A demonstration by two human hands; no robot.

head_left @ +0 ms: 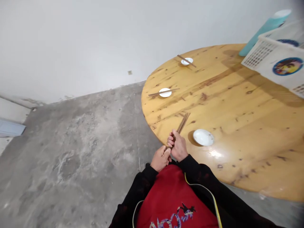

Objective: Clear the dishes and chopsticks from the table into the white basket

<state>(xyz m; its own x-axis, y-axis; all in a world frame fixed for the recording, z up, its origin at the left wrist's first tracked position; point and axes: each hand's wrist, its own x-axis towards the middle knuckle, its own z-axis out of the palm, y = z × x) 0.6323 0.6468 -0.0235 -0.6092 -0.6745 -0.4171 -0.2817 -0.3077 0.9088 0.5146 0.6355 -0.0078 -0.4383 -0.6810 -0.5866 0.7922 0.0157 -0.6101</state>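
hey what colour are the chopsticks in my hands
The chopsticks are brown, seen best in the head view.

One head-worn camera looks forward and steeply down over the person's red-fronted, black-sleeved clothing (175, 193), which fills the bottom edge. The left-hand grip (161, 159) and right-hand grip (179, 147) are near the lens, below and slightly right of centre. Beyond the grip, the view reaches a plain white wall (83, 41); left of it, rough grey concrete floor (95, 142); right of it, a curved-edged yellow wooden table (237, 114), cut off by the frame.
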